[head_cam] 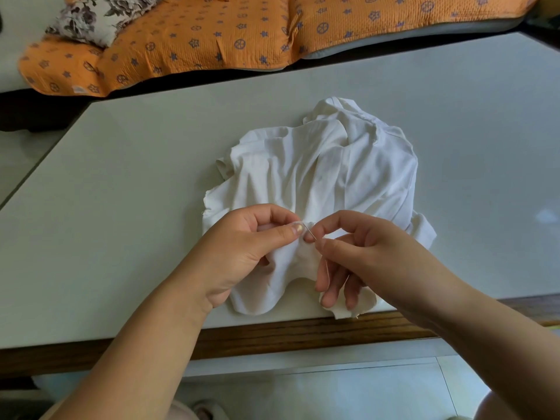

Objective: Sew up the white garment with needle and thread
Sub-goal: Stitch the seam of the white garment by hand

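Both forearms are seen reaching in from the near edge toward the table (121,183). At the table's near edge, the left hand (242,250) is closed on a small fold of the white garment (318,171), pinched between thumb and forefinger. Just right of that pinch, the right hand (360,253) is closed thumb to forefinger on a thin needle (309,231), its tip set against the pinched fold. Pale thread (327,269) is seen trailing down from the needle past the loosely curled lower fingers of the right hand. The garment is spread crumpled at the middle of the table, its near hem drooping a little over the wooden front edge. Beyond the table's far edge, an orange patterned quilt (212,34) is laid, with a floral cloth (100,16) at its left end.
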